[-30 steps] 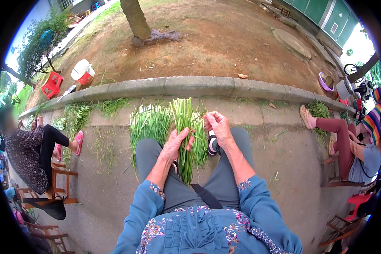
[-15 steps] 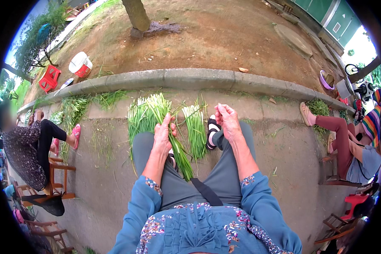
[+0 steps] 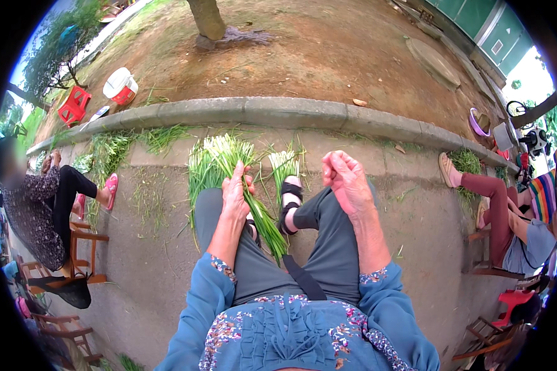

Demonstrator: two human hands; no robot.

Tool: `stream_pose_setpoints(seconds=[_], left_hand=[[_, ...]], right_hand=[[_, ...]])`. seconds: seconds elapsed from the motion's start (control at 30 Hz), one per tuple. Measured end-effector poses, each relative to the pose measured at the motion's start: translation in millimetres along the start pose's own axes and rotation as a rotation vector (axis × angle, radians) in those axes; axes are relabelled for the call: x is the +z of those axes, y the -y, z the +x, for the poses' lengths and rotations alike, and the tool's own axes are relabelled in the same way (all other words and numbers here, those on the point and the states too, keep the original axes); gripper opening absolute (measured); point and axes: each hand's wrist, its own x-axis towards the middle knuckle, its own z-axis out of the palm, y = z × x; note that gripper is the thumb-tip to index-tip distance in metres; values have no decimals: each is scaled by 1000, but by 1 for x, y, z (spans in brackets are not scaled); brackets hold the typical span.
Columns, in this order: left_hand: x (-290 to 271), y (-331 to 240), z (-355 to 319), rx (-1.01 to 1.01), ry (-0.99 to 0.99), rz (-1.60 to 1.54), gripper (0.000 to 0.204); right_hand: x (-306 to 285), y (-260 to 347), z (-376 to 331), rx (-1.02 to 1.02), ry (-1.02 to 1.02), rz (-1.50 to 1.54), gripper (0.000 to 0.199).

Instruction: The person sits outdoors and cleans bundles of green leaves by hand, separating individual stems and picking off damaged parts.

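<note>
My left hand (image 3: pixel 235 193) is closed around a bunch of long green chives (image 3: pixel 263 216) with pale white ends. The pale ends point away from me, and the green tips hang down between my knees. My right hand (image 3: pixel 346 176) is raised over my right knee with its fingers pinched together; anything between them is too small to make out. On the pavement beyond my left knee lies a pile of chives (image 3: pixel 201 167), partly behind the held bunch. A smaller pile (image 3: pixel 283 162) lies to its right, partly covered by my sandalled right foot (image 3: pixel 291 201).
A concrete kerb (image 3: pixel 266 111) runs across ahead, with bare soil and a tree trunk (image 3: pixel 207 18) beyond. Seated people are at left (image 3: pixel 34 204) and right (image 3: pixel 507 216). A red stool (image 3: pixel 74 106) and a red-and-white bucket (image 3: pixel 122 89) stand past the kerb.
My right foot has shifted left onto or against the smaller chive pile. My right hand has moved slightly right, still pinched. The left hand keeps its hold, nearly in place.
</note>
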Motion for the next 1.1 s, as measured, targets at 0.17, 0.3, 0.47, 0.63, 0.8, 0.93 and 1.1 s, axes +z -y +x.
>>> stream_pose_setpoints(seconds=[0.17, 0.3, 0.47, 0.63, 0.8, 0.93, 1.1], left_hand=[[2, -1, -4, -44, 14, -2, 34], [-1, -1, -5, -23, -1, 23, 36], [1, -2, -9, -13, -4, -5, 35], [-2, 1, -4, -5, -16, -24, 30], [-3, 0, -5, 5, -18, -30, 30], [-2, 2, -5, -15, -22, 1, 31], [0, 3, -9, -38, 26, 45, 33]], right_hand=[[11, -30, 12, 101, 64, 50, 16], [22, -65, 29, 178, 72, -46, 17], [30, -77, 29, 189, 112, -385, 15], [16, -74, 29, 140, 40, -400, 18], [4, -67, 28, 107, 4, -346, 19], [5, -65, 28, 120, -16, -341, 18], [-2, -73, 34, 144, -30, -320, 18]])
